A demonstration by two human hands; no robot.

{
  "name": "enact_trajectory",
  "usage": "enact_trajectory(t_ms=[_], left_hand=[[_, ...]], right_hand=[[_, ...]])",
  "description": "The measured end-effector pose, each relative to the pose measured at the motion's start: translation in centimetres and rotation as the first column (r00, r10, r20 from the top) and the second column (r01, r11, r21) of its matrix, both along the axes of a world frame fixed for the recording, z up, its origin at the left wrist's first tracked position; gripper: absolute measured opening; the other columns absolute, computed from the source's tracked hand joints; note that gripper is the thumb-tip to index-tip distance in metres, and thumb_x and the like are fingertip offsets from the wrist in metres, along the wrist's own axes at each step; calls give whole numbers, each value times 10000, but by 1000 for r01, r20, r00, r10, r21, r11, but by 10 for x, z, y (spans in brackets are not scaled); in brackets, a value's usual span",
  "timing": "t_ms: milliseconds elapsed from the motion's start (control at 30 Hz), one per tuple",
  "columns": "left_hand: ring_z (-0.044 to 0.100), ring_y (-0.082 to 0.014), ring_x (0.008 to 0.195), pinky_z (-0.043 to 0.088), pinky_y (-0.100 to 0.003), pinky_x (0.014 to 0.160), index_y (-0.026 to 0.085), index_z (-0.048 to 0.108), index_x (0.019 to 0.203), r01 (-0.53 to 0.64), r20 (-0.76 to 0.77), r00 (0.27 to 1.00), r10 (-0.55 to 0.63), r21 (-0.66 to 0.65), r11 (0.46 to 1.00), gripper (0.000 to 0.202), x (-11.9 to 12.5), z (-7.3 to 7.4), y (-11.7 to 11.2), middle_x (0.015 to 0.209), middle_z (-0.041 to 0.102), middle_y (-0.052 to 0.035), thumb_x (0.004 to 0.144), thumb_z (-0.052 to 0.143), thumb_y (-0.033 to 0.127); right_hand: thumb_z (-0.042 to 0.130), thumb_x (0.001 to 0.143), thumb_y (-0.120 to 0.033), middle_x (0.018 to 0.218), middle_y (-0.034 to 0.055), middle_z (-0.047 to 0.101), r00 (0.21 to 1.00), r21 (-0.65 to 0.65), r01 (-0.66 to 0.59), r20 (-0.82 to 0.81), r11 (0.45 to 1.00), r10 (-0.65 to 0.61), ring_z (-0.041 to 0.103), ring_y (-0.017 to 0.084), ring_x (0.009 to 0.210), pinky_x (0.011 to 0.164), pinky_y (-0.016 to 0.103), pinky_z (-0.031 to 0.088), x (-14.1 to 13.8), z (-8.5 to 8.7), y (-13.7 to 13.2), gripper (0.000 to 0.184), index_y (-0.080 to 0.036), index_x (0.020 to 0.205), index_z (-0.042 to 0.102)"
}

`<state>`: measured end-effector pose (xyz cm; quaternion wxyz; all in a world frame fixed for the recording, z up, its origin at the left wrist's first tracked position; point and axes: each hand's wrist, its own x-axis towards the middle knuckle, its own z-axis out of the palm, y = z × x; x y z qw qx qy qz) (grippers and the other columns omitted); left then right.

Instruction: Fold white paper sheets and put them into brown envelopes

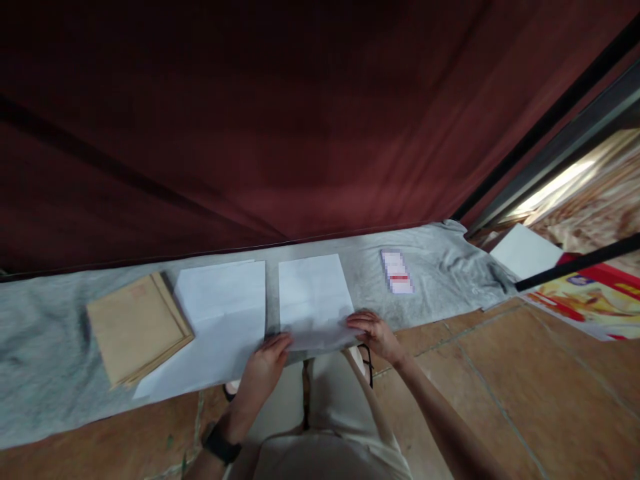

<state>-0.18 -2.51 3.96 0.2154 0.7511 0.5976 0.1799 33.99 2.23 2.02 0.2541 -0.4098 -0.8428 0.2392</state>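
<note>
White sheet lies in front of the fingers on the cloth-covered bench, near edge raised and blurred. Left fingers clamped on the near-left corner, right fingers on the near-right; thumbs mostly hidden.

Around: larger white paper just left of the left fingers, slim strip of grey cloth between it and the sheet. Farther left, brown envelopes stacked at an angle, covering part of that paper. Beyond and right of the right fingers, a small pixelated item with a red band; can't tell what.

In the way: dark red fabric walls off the far side, ahead of both hands. Well right of the right fingers, black bar crosses in front of a printed red-yellow carton.
</note>
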Motion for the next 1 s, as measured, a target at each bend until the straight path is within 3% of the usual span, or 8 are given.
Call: enact_trajectory(t_ms=[100,200,300,400,567,667,767,1000], left_hand=[[742,-224,988,586,-364,931,239,749,1005,-78,37,996,82,-99,992,241,4,7,6,1099,779,-60,876,552,185],[737,-223,981,573,-349,911,244,740,954,-75,24,996,81,-188,979,196,7,15,14,1067,782,-49,850,589,174],[717,-228,1047,541,-346,953,239,741,921,-26,44,998,35,-204,979,186,6,20,22,1124,769,-53,831,599,160],[714,-250,1045,530,-346,953,235,752,962,-58,96,992,80,-207,976,185,2,22,32,1110,773,-62,812,644,231],[705,-234,767,529,-288,695,222,763,885,-185,248,930,271,-319,929,222,-5,23,48,779,761,-20,755,688,386],[662,-218,720,498,-278,645,206,735,783,-223,356,867,349,-350,910,299,-6,18,54,695,716,-4,741,667,494],[632,-204,721,486,-287,668,195,701,770,-239,406,837,366,-329,913,361,-2,11,57,718,699,-4,762,613,545],[507,-142,602,380,-256,593,216,582,709,-375,277,873,401,-146,916,351,10,7,70,619,559,32,862,515,526]], right_hand=[[629,934,-197,1142,43,765,1000,-37,19,-17,999,-20,698,210,1079,981,395,537,0,1,8,249,-272,1141,745],[596,980,-288,1028,33,777,998,-71,54,-9,996,-55,706,205,991,915,353,549,-1,3,14,174,-260,1017,765],[547,1008,-363,895,27,758,993,-101,117,24,988,-116,693,205,891,835,329,550,-1,4,17,278,-251,868,759],[512,1014,-421,815,27,723,985,-124,169,6,978,-170,668,197,811,775,313,542,-4,4,20,362,-241,799,741],[456,1011,-475,730,13,676,961,-185,262,-40,947,-274,628,181,685,643,285,505,-13,4,27,413,-237,794,714],[450,1005,-484,666,5,642,948,-197,305,-32,932,-317,597,171,628,598,273,466,-19,3,33,428,-229,737,667],[445,1002,-491,671,10,646,933,-200,348,-26,916,-360,605,170,635,603,266,439,-24,1,39,429,-221,727,635],[430,1018,-490,721,15,697,888,-203,460,120,865,-444,642,171,662,624,253,413,-32,-1,50,418,-221,791,655]])
